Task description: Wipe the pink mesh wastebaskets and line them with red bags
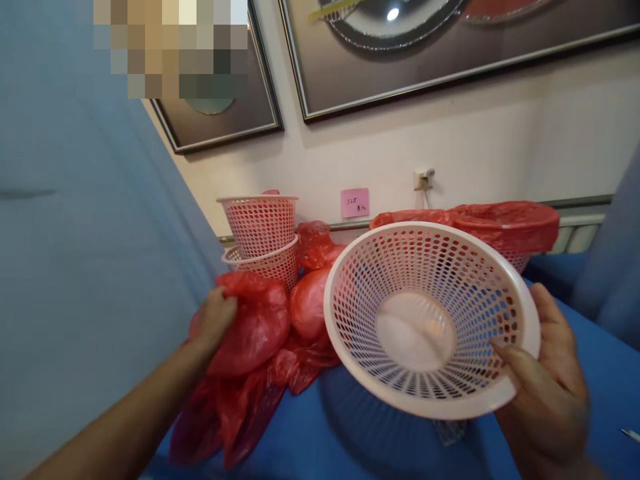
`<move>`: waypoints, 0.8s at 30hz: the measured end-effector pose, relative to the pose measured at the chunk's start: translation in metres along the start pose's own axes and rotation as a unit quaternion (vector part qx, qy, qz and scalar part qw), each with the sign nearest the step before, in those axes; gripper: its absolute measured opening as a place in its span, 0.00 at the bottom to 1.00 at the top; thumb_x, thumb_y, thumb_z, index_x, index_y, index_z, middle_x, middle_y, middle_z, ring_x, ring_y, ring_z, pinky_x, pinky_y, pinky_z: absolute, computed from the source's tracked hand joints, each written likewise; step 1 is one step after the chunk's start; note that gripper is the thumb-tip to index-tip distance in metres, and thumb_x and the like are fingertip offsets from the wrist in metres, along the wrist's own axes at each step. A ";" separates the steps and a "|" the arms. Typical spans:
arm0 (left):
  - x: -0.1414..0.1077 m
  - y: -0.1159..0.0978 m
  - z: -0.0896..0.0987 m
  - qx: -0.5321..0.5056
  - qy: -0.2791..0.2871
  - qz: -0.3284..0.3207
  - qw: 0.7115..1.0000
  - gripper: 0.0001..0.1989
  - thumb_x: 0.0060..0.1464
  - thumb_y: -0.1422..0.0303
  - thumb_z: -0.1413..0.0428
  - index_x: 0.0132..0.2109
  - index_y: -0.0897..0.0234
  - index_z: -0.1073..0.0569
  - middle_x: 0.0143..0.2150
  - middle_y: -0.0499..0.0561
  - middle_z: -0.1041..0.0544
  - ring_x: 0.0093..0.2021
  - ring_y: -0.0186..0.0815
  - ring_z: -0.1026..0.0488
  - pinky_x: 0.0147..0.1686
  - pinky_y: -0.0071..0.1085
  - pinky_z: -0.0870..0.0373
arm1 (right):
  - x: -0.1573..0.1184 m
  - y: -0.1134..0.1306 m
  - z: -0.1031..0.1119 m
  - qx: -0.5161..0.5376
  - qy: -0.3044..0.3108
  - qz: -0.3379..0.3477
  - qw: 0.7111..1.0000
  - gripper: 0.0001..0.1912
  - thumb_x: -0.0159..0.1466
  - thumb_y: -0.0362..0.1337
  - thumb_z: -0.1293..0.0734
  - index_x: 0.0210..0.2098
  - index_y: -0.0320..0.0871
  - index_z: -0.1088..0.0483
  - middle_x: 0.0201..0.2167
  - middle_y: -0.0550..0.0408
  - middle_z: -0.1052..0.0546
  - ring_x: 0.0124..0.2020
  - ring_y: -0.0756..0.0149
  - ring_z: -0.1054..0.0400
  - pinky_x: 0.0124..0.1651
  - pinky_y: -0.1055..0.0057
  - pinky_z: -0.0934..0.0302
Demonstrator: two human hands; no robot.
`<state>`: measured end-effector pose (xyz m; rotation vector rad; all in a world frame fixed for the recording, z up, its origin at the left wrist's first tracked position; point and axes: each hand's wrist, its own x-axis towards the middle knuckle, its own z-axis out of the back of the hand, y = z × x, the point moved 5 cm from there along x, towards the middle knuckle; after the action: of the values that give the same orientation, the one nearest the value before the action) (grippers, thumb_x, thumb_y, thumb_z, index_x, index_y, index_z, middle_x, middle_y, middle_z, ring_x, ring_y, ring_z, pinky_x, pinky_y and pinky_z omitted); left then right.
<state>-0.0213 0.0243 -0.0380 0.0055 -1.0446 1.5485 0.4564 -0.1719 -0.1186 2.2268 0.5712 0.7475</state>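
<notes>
A pale pink perforated basket (415, 330) is tilted so its inside faces me, and nothing lies in it. My right hand (547, 380) grips its rim at the right, thumb inside and fingers outside. At the left, my left hand (217, 317) is closed on a red plastic bag (255, 327). That bag rests on a heap of crumpled red bags (230, 407) on the blue table (310, 440). The fingertips of my left hand are partly hidden in the film.
Two stacked baskets (263, 227) stand behind the bags. Bag-lined baskets (505, 227) stand at the back right. A blue curtain (100, 233) hangs at the left. A pink note (355, 203) and a socket (424, 180) are on the wall. A pen-like object (631, 435) lies at the right edge.
</notes>
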 end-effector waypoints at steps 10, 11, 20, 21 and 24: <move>-0.046 0.065 -0.034 0.324 0.164 -0.019 0.932 0.13 0.65 0.62 0.41 0.47 0.70 0.23 0.50 0.59 0.19 0.52 0.49 0.21 0.53 0.45 0.26 | -0.002 0.004 -0.005 -0.020 0.033 0.043 0.998 0.41 0.65 0.35 0.32 0.75 0.52 0.46 0.71 0.47 0.33 0.71 0.42 0.39 0.72 0.28 0.51; -0.042 0.067 -0.031 0.335 0.162 -0.019 0.928 0.14 0.66 0.62 0.43 0.47 0.72 0.24 0.49 0.62 0.18 0.51 0.52 0.20 0.51 0.44 0.26 | -0.003 0.005 -0.006 -0.012 0.030 0.050 0.998 0.41 0.64 0.34 0.31 0.74 0.52 0.45 0.71 0.48 0.34 0.71 0.42 0.40 0.73 0.27 0.54; -0.049 0.081 -0.012 0.355 0.100 -0.025 0.929 0.33 0.63 0.61 0.49 0.69 0.80 0.39 0.66 0.74 0.27 0.63 0.61 0.27 0.59 0.55 0.32 | -0.005 -0.003 -0.005 -0.053 0.031 0.160 0.985 0.43 0.63 0.32 0.30 0.75 0.50 0.46 0.74 0.48 0.39 0.75 0.42 0.47 0.75 0.33 0.57; -0.051 0.083 -0.011 0.353 0.095 -0.022 0.930 0.33 0.63 0.62 0.49 0.68 0.79 0.38 0.67 0.74 0.28 0.65 0.61 0.28 0.60 0.54 0.32 | -0.003 -0.005 -0.004 -0.060 0.035 0.170 0.983 0.43 0.63 0.31 0.30 0.75 0.49 0.46 0.74 0.48 0.39 0.75 0.42 0.48 0.75 0.33 0.58; -0.055 0.085 -0.007 0.362 0.065 -0.007 0.930 0.33 0.65 0.60 0.48 0.70 0.77 0.38 0.74 0.75 0.38 0.71 0.66 0.38 0.62 0.57 0.33 | 0.000 -0.011 -0.003 -0.074 0.045 0.185 0.979 0.44 0.62 0.31 0.29 0.75 0.49 0.46 0.74 0.48 0.40 0.76 0.42 0.49 0.76 0.34 0.61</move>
<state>-0.0693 -0.0051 -0.1224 0.4136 -0.3214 1.8161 0.4528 -0.1630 -0.1249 2.1919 0.1347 1.0469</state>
